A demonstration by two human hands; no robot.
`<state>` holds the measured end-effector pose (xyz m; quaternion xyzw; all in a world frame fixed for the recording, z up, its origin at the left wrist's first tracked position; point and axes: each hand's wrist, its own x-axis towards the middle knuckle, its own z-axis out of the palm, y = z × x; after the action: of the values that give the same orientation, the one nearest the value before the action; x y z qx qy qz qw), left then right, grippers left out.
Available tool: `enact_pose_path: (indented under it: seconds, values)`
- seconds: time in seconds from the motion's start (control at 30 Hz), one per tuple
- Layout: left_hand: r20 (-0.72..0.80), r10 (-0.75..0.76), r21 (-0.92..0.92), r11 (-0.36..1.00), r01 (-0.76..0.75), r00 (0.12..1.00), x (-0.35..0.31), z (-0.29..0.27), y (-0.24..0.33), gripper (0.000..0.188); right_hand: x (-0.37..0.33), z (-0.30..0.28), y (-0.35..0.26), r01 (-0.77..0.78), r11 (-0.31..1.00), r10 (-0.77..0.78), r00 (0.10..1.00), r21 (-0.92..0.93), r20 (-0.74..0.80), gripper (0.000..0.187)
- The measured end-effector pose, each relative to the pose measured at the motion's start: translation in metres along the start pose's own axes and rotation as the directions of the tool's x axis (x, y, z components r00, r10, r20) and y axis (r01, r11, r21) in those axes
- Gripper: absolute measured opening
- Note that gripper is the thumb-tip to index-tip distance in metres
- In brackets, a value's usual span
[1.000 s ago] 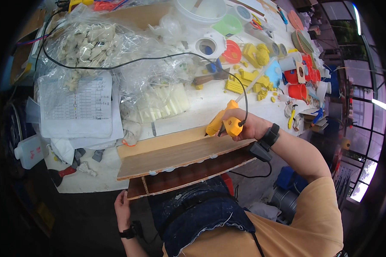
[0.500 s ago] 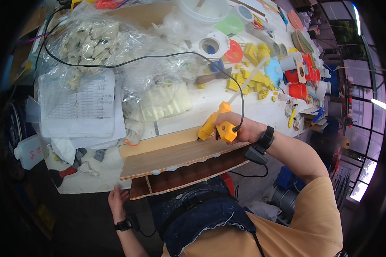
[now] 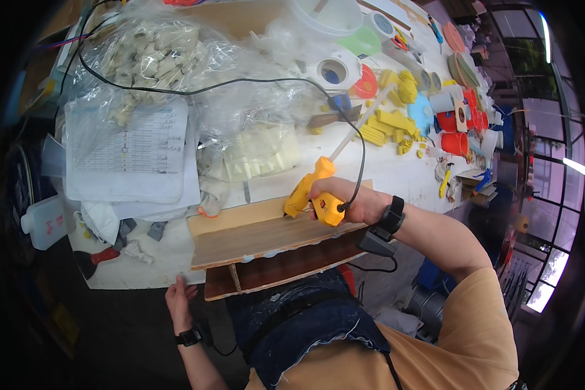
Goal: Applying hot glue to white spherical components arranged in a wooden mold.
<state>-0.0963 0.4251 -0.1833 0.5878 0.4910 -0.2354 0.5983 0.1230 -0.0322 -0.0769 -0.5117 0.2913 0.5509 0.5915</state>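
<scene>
My right hand (image 3: 352, 201) is closed around the handle of a yellow hot glue gun (image 3: 302, 193). A translucent glue stick (image 3: 357, 123) pokes out of its back, and a black cord trails from the handle. The gun's nozzle points down at the far side of a wooden board assembly (image 3: 260, 242), which lies along the table's front edge. Pale lumps line the board's near edge. Below it is an open, dark brown hollow (image 3: 292, 264) with a small upright divider (image 3: 234, 277). My left hand (image 3: 181, 300), fingers apart, is beside the assembly's left end and holds nothing.
Printed sheets (image 3: 127, 153) lie at the left under clear plastic bags of pale pieces. A red-handled scraper (image 3: 101, 255) and a white bottle (image 3: 44, 223) are near the left edge. Yellow blocks (image 3: 396, 122) and red cups (image 3: 454, 143) crowd the right. The gun's black cord crosses the table.
My right hand has carried the glue gun leftward along the board. My left hand stays by the assembly's left end. The view has shifted slightly.
</scene>
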Motion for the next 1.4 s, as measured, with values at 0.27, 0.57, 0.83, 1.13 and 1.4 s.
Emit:
enact_pose_path:
  seconds: [0.27,0.57,0.83,1.13,1.4]
  values:
    - [-0.021,-0.020,0.038,0.999,0.021,1.000,0.001,-0.012,-0.009,0.053,-0.015,0.046,-0.035,-0.128,0.976,0.145,0.986,0.179,-0.084,0.038]
    - [-0.123,-0.159,-0.309,0.944,0.115,0.980,0.027,-0.019,0.021,0.087,-0.038,0.015,-0.029,-0.003,0.979,0.040,0.983,0.202,-0.181,0.048]
    - [0.192,-0.066,-0.572,0.803,0.167,0.979,0.083,-0.038,0.008,0.080,-0.048,-0.003,-0.026,-0.039,0.966,0.080,0.986,0.255,-0.149,0.038]
    - [0.176,-0.087,-0.463,0.872,0.160,0.981,0.083,-0.036,0.007,0.073,-0.055,-0.012,-0.020,0.027,0.966,0.039,0.969,0.258,-0.246,0.038]
    - [0.222,-0.132,-0.426,0.878,0.218,0.966,0.085,-0.035,0.014,0.068,-0.044,0.019,-0.030,-0.018,0.941,0.072,0.986,0.337,-0.148,0.040]
